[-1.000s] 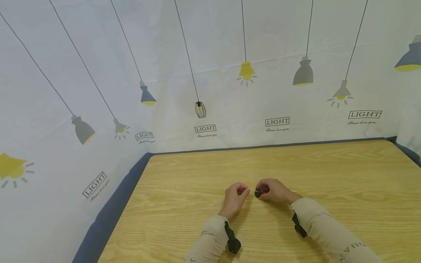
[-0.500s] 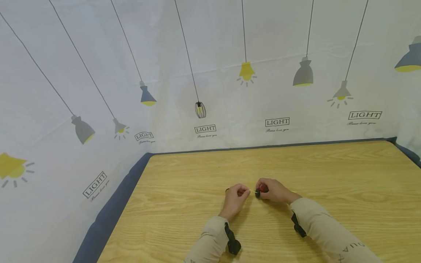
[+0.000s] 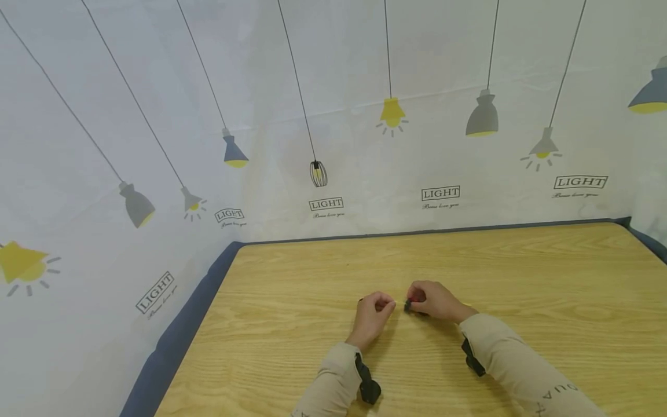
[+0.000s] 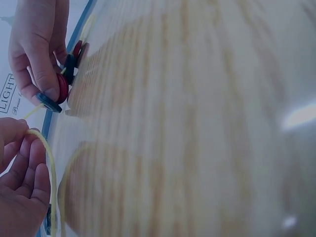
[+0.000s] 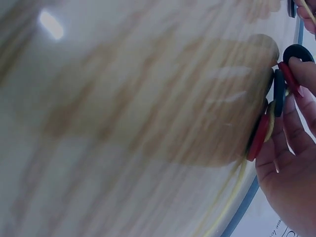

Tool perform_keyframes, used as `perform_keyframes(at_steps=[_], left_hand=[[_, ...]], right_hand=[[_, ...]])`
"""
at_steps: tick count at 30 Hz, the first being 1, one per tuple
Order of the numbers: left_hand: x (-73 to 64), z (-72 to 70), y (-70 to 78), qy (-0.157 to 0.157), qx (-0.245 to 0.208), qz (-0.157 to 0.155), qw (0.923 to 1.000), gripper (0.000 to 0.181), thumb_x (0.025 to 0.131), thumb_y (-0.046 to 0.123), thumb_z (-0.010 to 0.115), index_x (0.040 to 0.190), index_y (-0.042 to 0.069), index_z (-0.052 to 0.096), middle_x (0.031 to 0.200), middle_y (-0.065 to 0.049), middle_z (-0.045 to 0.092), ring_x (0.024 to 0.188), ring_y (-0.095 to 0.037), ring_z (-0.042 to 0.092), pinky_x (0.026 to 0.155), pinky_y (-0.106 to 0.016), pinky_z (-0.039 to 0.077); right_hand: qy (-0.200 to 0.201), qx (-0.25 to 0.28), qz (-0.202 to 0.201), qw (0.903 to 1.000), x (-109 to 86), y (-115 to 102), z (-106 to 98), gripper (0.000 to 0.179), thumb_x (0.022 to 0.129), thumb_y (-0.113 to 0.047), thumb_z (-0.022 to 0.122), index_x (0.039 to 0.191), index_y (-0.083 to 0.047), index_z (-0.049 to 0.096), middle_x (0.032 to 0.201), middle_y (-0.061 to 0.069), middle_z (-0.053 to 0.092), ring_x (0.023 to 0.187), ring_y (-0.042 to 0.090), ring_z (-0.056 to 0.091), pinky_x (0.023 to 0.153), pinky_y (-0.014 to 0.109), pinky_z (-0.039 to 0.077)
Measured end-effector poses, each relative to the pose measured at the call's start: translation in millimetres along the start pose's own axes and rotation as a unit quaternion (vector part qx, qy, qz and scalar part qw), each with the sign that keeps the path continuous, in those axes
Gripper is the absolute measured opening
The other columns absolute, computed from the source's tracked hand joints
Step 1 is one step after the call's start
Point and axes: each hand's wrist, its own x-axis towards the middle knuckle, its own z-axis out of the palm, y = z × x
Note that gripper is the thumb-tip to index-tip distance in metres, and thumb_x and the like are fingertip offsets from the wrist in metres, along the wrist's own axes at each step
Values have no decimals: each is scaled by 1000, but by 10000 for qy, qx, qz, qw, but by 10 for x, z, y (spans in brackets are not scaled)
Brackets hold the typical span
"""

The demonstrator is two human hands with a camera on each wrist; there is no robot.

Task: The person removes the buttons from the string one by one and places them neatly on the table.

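Note:
My left hand point(image 3: 371, 315) pinches a yellow string point(image 4: 53, 173) between thumb and fingertips. The string hangs down past the fingers in the left wrist view. A short stretch of it runs across to my right hand point(image 3: 438, 301), which pinches the near end of a row of round flat discs. In the right wrist view these alternate: a dark disc point(image 5: 296, 53), a red disc point(image 5: 289, 79), another dark disc point(image 5: 279, 94) and another red disc point(image 5: 258, 138), strung on the yellow string. Fingers partly hide the discs. One more dark disc point(image 5: 291, 7) shows beside the left hand.
Both hands are just over a wood-grain table point(image 3: 292, 347). Behind it stands a pale wall cloth point(image 3: 354, 145) printed with lamps, and blue trim point(image 3: 172, 347) follows the table's left edge. Yellow string tails point(image 5: 224, 197) trail beyond the right hand.
The dark disc at my right fingertips has turned from showing its face to edge-on. More yellow string shows between the hands. Both hands stay in nearly the same place.

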Motion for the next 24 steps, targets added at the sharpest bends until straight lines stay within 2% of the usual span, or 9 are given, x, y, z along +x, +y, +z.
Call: perform_keyframes(at_steps=[12,24], left_hand=[[-10,2,6,-36,26,-24,10000,9,86,11,60,83,4,64,74,2,60,66,-4,53,63,-19,44],[-10,12,-5,-122,92,-83,9998,10,87,14,59,85,7,65,75,3,60,67,-4,52,64,-20,44]], right_hand=[[54,-102,351,9993,-1,-4,-6,5,82,-11,65,83,-7,67,73,-4,62,63,9,54,56,27,44],[16,-66,172,9998,-6,5,-18,13,85,-10,61,75,-8,69,68,-4,62,58,8,50,53,25,40]])
